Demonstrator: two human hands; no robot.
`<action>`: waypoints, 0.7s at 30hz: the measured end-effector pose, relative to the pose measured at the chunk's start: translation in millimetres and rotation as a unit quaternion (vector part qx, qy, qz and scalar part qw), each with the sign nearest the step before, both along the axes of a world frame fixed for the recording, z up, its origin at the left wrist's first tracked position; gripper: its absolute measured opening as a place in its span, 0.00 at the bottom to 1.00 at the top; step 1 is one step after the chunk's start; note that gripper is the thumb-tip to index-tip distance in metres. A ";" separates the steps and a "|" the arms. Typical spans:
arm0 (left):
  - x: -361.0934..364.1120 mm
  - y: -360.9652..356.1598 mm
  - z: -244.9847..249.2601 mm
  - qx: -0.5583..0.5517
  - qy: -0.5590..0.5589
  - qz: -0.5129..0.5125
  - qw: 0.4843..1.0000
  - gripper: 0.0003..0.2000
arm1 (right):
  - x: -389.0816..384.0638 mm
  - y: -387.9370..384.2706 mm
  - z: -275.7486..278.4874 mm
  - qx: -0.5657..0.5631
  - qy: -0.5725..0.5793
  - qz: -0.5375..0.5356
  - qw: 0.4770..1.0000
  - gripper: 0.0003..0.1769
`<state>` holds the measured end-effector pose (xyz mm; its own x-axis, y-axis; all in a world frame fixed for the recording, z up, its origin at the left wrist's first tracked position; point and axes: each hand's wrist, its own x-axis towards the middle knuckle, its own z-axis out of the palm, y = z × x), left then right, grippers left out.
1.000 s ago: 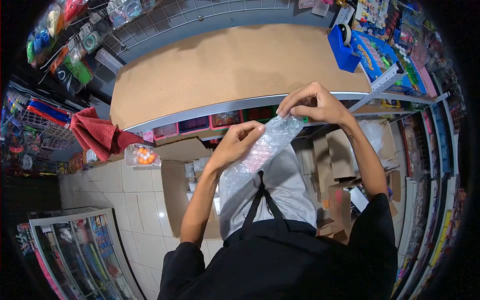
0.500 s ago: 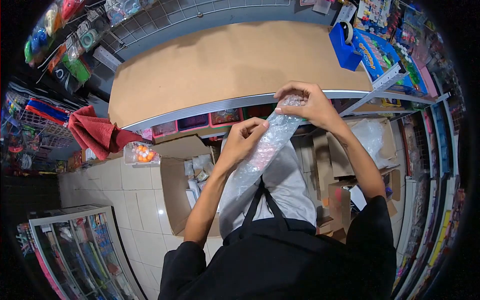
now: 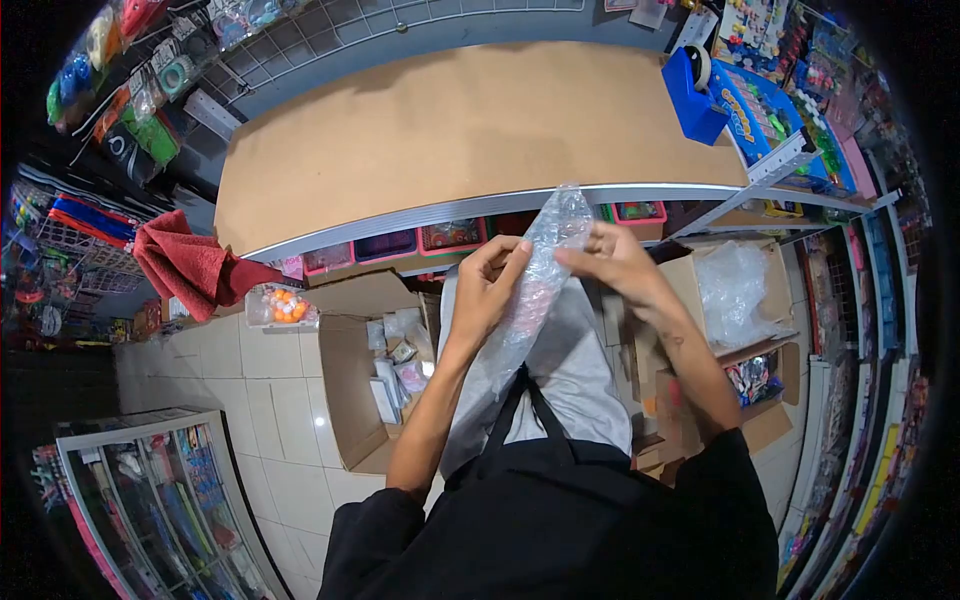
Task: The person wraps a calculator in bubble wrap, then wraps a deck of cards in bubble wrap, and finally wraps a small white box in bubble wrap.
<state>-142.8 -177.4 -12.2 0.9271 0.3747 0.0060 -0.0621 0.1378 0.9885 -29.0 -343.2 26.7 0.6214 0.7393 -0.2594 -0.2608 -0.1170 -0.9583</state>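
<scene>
A long, narrow package in clear bubble wrap (image 3: 545, 262) is held slanting above my lap, its upper end by the table edge. Something pink shows through the plastic, but its kind is hidden. My left hand (image 3: 488, 288) grips the package along its left side, thumb in front. At the right edge, my right hand (image 3: 622, 268) has its thumb on the wrap and its fingers partly behind it. The right hand is slightly blurred.
A brown tabletop (image 3: 440, 125) spans the front, with a blue tape dispenser (image 3: 697, 105) at its right. Open cardboard boxes (image 3: 350, 400) stand on the floor either side of me. A red cloth (image 3: 185, 262) hangs at left, beside a tub of orange and white balls (image 3: 285, 307).
My right hand has left the package's top end and moved down to its right edge. The top end now stands free. My left hand keeps its hold.
</scene>
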 end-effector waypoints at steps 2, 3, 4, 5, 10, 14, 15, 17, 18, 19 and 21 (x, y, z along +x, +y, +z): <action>1.4 -3.7 -10.3 0.001 -0.008 -0.004 1.000 0.10 | -14.8 8.9 -16.9 0.055 -0.004 -0.015 0.998 0.13; 2.3 -4.8 -13.4 0.002 -0.012 -0.007 1.000 0.10 | -16.1 12.5 -20.7 0.053 -0.008 -0.027 0.998 0.13; 1.0 -3.0 -10.6 0.005 -0.011 -0.009 1.000 0.09 | -17.1 14.3 -24.1 0.050 -0.011 -0.040 0.998 0.12; 0.2 -2.9 -8.5 0.005 -0.013 0.000 1.000 0.09 | -18.0 15.6 -27.2 0.047 -0.014 -0.052 0.997 0.11; -7.9 1.3 -12.2 -0.036 -0.002 0.004 0.999 0.12 | -17.3 20.2 -38.0 0.051 -0.098 -0.091 0.990 0.10; -17.4 -0.5 -19.1 -0.124 0.015 -0.081 0.989 0.16 | -10.2 14.7 -37.2 0.030 -0.142 -0.103 0.984 0.11; -20.6 -3.0 -18.7 -0.134 0.031 -0.105 0.985 0.16 | -9.8 13.9 -35.9 0.025 -0.156 -0.105 0.982 0.11; -22.4 0.3 -30.7 -0.106 0.050 -0.128 0.985 0.13 | -14.2 12.8 -34.4 0.000 -0.235 -0.107 0.966 0.12; -22.6 -1.7 -35.7 -0.113 0.047 -0.120 0.985 0.12 | -16.1 12.1 -33.2 -0.012 -0.275 -0.107 0.955 0.13; -21.8 -3.6 -35.0 -0.120 0.043 -0.112 0.985 0.12 | -16.6 12.1 -31.1 0.009 -0.326 -0.093 0.941 0.14; -21.5 -5.8 -34.6 -0.130 0.033 -0.097 0.986 0.10 | -17.9 12.6 -26.1 0.050 -0.424 -0.061 0.902 0.16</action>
